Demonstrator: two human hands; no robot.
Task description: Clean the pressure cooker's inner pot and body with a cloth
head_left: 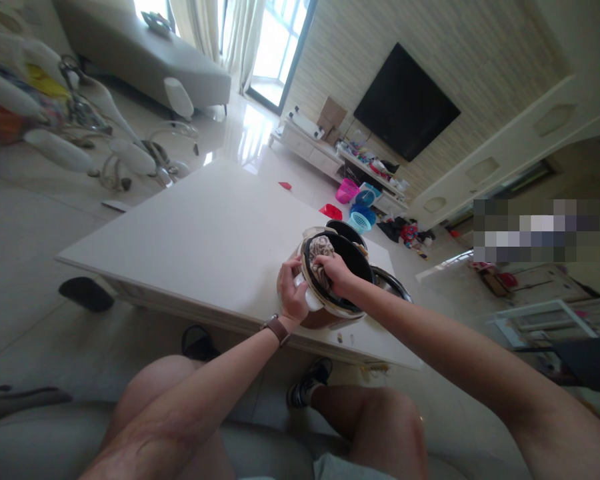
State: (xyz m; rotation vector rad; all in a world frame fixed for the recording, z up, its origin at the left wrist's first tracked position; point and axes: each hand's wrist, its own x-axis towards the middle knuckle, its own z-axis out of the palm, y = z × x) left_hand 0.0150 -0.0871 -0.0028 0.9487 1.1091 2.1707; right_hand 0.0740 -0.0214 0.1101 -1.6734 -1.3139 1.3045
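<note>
A white-bodied cooker (311,315) with a dark, open interior, likely a rice cooker, stands near the front edge of the white table (205,233). My left hand (294,293) is curled round its left side, by a white handle-like part, and steadies it. Bunched in my right hand (336,272) is a brown-and-white patterned cloth (322,250), pressed against the inside of the dark rim. Behind the cooker a black pot (349,231) partly shows. A round, dark-rimmed lid or pan (394,283) lies to the right, partly covered by my right forearm.
Small bits (340,338) lie on the table in front of the cooker. Pink (347,191) and blue (363,215) baskets stand on the floor beyond. A TV cabinet (310,148) runs along the far wall. Wheeled exercise equipment (130,157) stands at left.
</note>
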